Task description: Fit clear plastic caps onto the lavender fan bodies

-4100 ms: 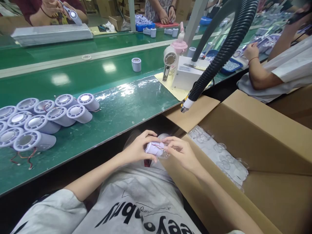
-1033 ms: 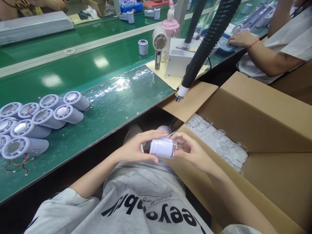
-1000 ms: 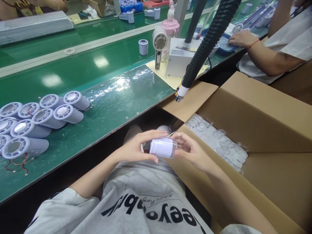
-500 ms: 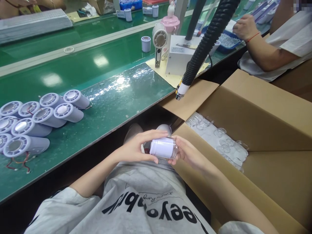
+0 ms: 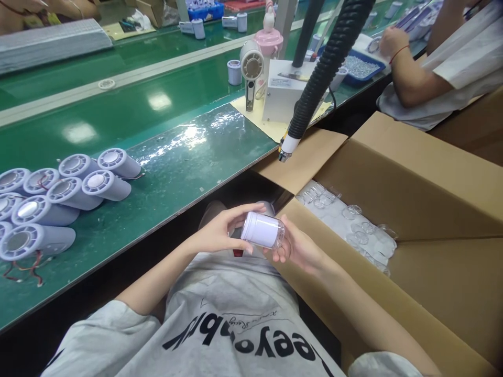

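While the left hand [image 5: 220, 235] grips its end, the white cylinder [image 5: 262, 231] rests in the right hand's [image 5: 298, 248] curled fingers.

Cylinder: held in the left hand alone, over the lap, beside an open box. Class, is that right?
No: the left hand and right hand both hold the cylinder, over the lap, beside the open box. The head view shows it.

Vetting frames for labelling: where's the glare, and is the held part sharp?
Head view: glare streaks the clear film on the green bench; head view: soft lamp reflections spot the bench behind it; head view: the white cylinder between the left hand and right hand looks sharp.
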A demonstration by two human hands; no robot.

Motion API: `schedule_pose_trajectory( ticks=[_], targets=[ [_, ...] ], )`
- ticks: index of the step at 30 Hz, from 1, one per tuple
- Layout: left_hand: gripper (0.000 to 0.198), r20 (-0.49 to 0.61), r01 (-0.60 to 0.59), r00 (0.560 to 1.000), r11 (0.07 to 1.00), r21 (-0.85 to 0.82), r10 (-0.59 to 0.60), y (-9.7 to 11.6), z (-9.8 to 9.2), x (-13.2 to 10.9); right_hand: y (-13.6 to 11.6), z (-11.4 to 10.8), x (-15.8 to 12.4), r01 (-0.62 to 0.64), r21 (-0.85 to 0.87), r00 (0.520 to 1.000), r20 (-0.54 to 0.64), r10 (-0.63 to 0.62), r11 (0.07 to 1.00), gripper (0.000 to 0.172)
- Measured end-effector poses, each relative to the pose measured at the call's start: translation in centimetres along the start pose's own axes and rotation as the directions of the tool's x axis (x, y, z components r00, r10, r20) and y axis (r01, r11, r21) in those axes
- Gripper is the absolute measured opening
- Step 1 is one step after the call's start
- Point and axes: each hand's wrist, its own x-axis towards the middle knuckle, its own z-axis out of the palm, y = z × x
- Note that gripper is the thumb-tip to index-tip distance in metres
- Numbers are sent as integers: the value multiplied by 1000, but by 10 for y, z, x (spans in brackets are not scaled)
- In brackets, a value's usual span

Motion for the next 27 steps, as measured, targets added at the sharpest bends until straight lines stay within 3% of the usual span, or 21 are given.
schedule_pose_trajectory(
  ticks=[4,8,12,16,21,24,27],
  targets=[
    [83,-29,52,998,985,-164,-57,-13,-7,21,1,-10,17,10,166,1000,-12,-8,986,56],
    [78,-172,74,976,947,-312,-133,-30,-18,68,-6,-23,51,166,362,983,-133,-126,917,53],
    [71,-240,45,964,959,-281,-115,-35,-26,120,-22,-36,85,296,370,951,-196,-238,880,54],
    [61,-244,29,967,979,-203,-79,-32,-31,146,-31,-44,104,356,365,933,-189,-306,860,58],
    [63,-217,57,972,986,-158,-90,-23,-35,136,-28,-50,107,394,279,919,-136,-370,876,47],
    [71,-192,85,975,984,-158,-115,-14,-37,112,-24,-50,92,448,172,894,-97,-437,878,37],
    [75,-80,120,988,987,-107,-129,-2,-34,79,-20,-45,60,496,60,868,-52,-493,866,37]
  ],
)
